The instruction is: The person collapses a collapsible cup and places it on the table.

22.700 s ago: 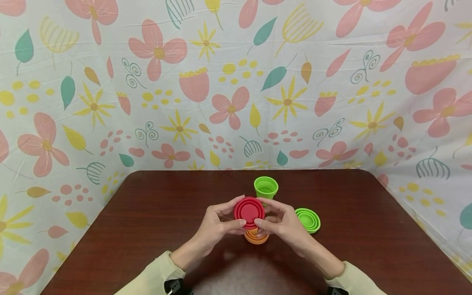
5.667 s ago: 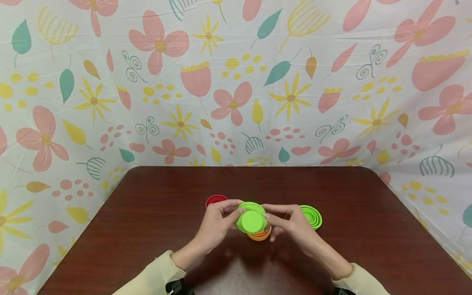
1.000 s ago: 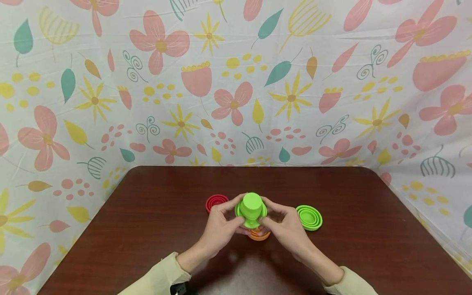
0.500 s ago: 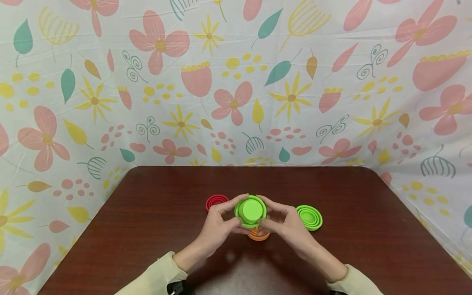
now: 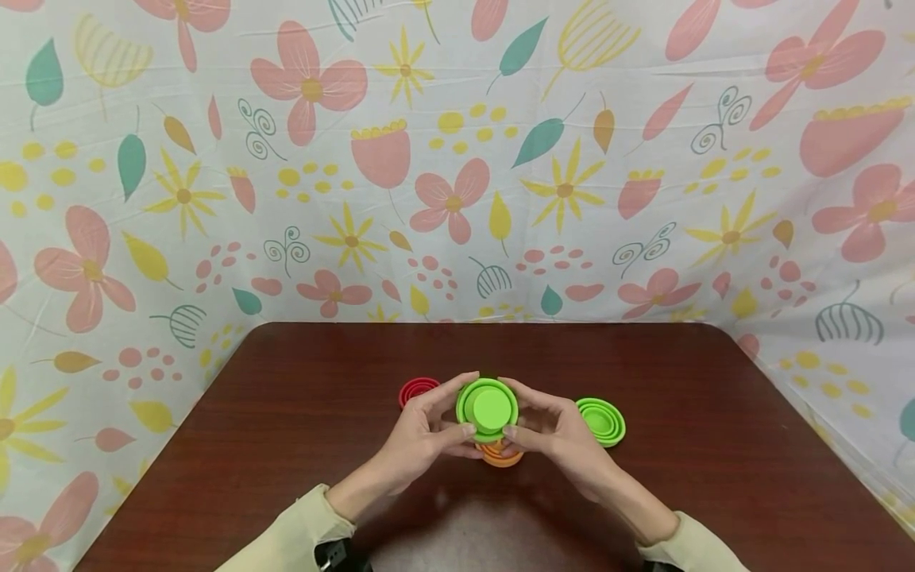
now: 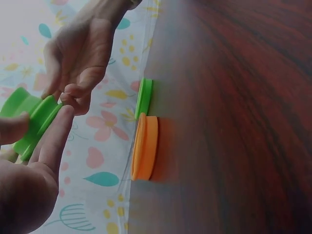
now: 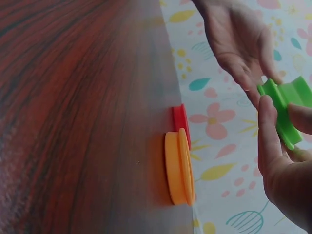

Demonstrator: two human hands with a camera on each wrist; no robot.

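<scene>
Both hands hold a green collapsible cup [image 5: 492, 409] above the middle of the table, its base turned toward the head camera. In the left wrist view the cup [image 6: 36, 119] is partly folded, with its base section still standing out from the rim. My left hand [image 5: 422, 433] grips its left side between thumb and fingers. From the right, my right hand [image 5: 556, 429] grips it the same way. Just below and behind the held cup lies a flat orange collapsible cup [image 5: 500, 455], partly hidden by the hands and cup.
A flattened red collapsible cup [image 5: 417, 388] lies behind the left hand, partly covered by it. Another flattened green cup [image 5: 600, 422] rests to the right of the right hand. The dark wooden table [image 5: 322, 381] meets a flower-patterned cloth [image 5: 457, 262] at its back edge.
Earlier the hands held the red cup while the green one stood behind; now red lies at left and green is held. Over the last second, the green cup's base has tilted toward the head camera.
</scene>
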